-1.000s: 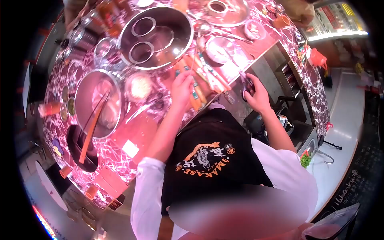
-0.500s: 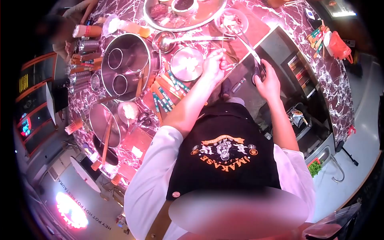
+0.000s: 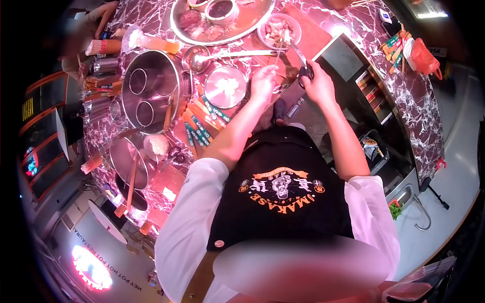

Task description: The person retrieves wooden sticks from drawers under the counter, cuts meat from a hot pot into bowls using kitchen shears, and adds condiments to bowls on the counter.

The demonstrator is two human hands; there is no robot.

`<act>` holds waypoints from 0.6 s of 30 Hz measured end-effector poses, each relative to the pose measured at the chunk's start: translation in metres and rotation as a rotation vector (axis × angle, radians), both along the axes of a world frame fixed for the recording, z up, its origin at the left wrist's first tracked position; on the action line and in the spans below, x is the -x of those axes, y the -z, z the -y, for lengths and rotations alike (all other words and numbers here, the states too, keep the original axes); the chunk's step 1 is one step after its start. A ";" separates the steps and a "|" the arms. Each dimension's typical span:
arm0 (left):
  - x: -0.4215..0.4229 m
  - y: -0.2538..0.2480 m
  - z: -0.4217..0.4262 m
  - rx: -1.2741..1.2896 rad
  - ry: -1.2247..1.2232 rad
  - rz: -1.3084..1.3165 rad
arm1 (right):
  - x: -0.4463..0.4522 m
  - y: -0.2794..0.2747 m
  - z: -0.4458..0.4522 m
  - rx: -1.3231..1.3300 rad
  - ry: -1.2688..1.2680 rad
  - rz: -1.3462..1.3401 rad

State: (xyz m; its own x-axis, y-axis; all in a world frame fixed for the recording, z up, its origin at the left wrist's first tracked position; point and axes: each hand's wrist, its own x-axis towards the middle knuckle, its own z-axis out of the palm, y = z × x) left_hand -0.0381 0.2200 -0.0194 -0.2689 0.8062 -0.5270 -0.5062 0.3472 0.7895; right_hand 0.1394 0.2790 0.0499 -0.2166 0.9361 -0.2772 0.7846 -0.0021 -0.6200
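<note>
My right hand (image 3: pixel 319 86) grips a pair of scissors (image 3: pixel 304 73) by the black handles. Their metal blades point up toward a bowl (image 3: pixel 261 36) of cut meat pieces (image 3: pixel 279 31). My left hand (image 3: pixel 263 83) is closed, with a thin skewer (image 3: pixel 277 59) rising from its fingers toward the same bowl. Whether anything is on the skewer's far end is too small to tell. A long-handled ladle (image 3: pixel 242 53) lies just beyond my left hand. Beside that hand stands a round metal bowl (image 3: pixel 210 90) with white pieces in it.
A large pot (image 3: pixel 127 101) with round inserts stands left, with a smaller pot (image 3: pixel 117 159) nearer. A big tray (image 3: pixel 177 31) of meat and sauce bowls lies at the back. Green-labelled sticks (image 3: pixel 198 126) lie left of my arm. The counter edge (image 3: pixel 323 50) borders an opening on the right.
My right hand and the scissors have moved left and up, bringing the blades to the meat bowl's edge. My left hand has shifted slightly left and down. The whole view has shifted a little.
</note>
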 end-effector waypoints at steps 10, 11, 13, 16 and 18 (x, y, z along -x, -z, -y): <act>0.034 -0.004 -0.008 -0.012 -0.075 -0.131 | -0.055 -0.081 -0.006 0.043 -0.194 0.204; 0.032 -0.005 -0.008 -0.003 -0.071 -0.184 | -0.054 -0.076 -0.009 0.013 -0.231 0.209; 0.029 0.003 -0.009 -0.060 -0.018 -0.267 | -0.045 -0.057 -0.021 -0.145 -0.312 0.146; 0.016 -0.010 -0.011 -0.064 0.066 -0.176 | -0.018 -0.060 -0.040 -0.104 -0.327 0.236; 0.013 -0.012 -0.006 -0.036 0.063 -0.101 | -0.017 -0.049 -0.049 -0.117 -0.379 0.220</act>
State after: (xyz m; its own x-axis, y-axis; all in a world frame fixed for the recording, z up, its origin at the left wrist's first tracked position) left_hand -0.0506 0.2257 -0.0076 -0.2668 0.8413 -0.4701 -0.4017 0.3463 0.8478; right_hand 0.1562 0.3284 0.0985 -0.4982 0.8297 -0.2517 0.8293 0.3712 -0.4177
